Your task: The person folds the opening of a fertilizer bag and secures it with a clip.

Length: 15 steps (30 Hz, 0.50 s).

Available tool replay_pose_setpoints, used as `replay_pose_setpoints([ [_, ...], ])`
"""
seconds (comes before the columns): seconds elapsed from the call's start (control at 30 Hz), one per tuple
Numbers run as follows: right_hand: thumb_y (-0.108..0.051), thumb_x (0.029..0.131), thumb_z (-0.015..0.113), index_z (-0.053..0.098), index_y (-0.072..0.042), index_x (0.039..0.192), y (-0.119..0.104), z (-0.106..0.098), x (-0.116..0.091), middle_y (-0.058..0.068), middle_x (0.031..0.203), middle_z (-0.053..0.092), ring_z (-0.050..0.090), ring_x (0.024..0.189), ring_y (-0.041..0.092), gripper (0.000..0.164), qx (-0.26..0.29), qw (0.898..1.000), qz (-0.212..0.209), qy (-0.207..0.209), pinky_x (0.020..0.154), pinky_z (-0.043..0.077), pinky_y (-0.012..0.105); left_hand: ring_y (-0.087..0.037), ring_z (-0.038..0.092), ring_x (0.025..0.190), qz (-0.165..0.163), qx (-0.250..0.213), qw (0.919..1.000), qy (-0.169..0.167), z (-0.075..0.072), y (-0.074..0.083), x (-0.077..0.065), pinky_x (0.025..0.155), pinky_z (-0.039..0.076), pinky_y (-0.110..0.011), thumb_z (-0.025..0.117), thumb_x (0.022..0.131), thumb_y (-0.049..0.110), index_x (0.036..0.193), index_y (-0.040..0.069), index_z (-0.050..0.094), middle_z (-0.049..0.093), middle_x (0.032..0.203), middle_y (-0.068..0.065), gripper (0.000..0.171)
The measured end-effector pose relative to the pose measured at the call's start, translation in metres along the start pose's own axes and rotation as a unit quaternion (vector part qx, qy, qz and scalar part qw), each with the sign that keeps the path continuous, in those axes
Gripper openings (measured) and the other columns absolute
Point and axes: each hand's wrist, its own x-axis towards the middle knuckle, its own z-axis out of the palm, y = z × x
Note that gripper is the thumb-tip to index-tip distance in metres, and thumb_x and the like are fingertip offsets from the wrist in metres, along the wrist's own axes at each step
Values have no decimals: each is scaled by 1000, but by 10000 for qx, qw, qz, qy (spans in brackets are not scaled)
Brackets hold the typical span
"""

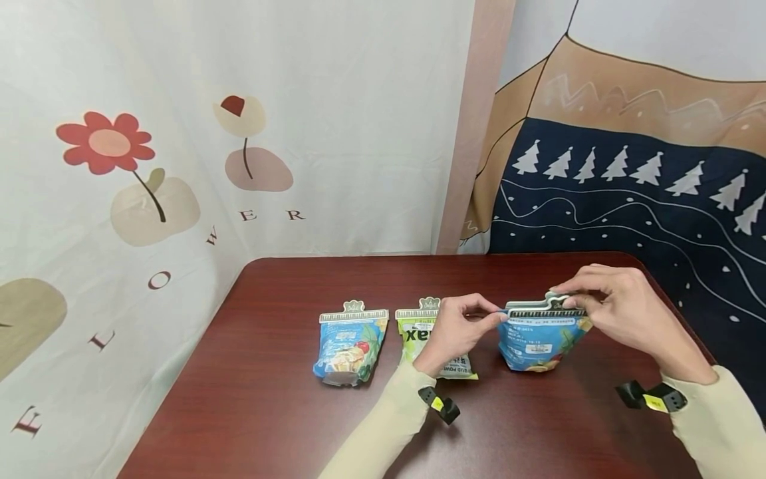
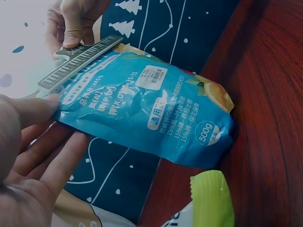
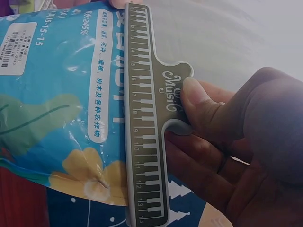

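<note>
A blue fertilizer bag [image 1: 537, 344], printed 500g, is held upright at the right of the table. Along its top edge lies a long dark clip [image 3: 147, 118] with a piano-key ruler pattern and the word Music. My right hand [image 1: 625, 313] pinches the clip's handle between thumb and fingers. With thumb and fingers, my left hand [image 1: 457, 327] pinches the bag's top left corner, close to the clip's end. In the left wrist view, the bag's printed side [image 2: 151, 109] faces the camera. Whether the bag's bottom rests on the table cannot be told.
Another blue bag [image 1: 350, 349] with a similar clip [image 1: 354, 311] lies at the left. Beside it, a green bag [image 1: 413, 329], also clipped, is partly hidden behind my left hand. All are on a dark red wooden table [image 1: 257, 332]; printed curtains [image 1: 359, 133] hang behind.
</note>
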Motion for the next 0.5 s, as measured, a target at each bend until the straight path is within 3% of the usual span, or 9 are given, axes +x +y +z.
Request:
replay_pose_setpoints([
  [0.5, 15, 70, 84, 83, -17, 91, -3, 7, 0, -9, 81, 69, 50, 70, 0, 39, -69, 10000, -46, -38, 57, 41, 13, -1, 74, 81, -452, -461, 9977, -209, -1, 2, -1, 77, 62, -23, 77, 88, 0, 98, 1, 77, 78, 98, -14, 11],
])
